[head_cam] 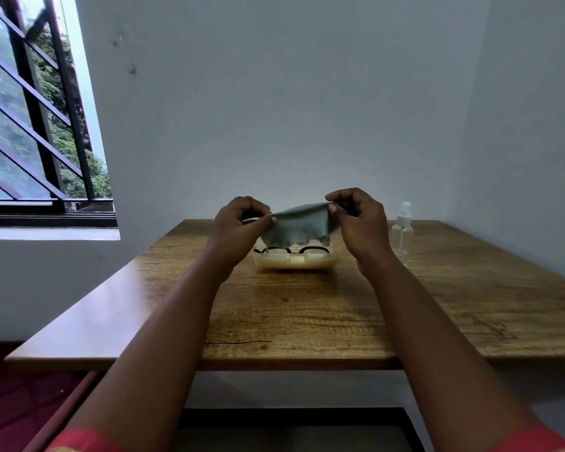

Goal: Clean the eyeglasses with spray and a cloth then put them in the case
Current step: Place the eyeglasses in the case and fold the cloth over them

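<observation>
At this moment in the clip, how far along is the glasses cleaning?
Possibly late, but wiping can't be confirmed. Looks done: the eyeglasses already sit in the open case. In hand: the left hand and right hand each pinch a corner of the grey cloth, stretched above the case. Left: the case lid isn't shut. The spray bottle stands on the table, untouched.

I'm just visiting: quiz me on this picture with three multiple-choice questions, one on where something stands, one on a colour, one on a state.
1. Where is the spray bottle?
A. right of the case
B. inside the case
C. on the windowsill

2. What colour is the cloth?
A. red
B. grey-green
C. yellow

3. How is the cloth held?
A. lying flat on the table
B. pinched by both hands
C. stuffed in the bottle

Answers: 1 A, it stands on the table beside the case. 2 B, a muted grey-green. 3 B, left hand and right hand each pinch an edge above the eyeglasses.
</observation>
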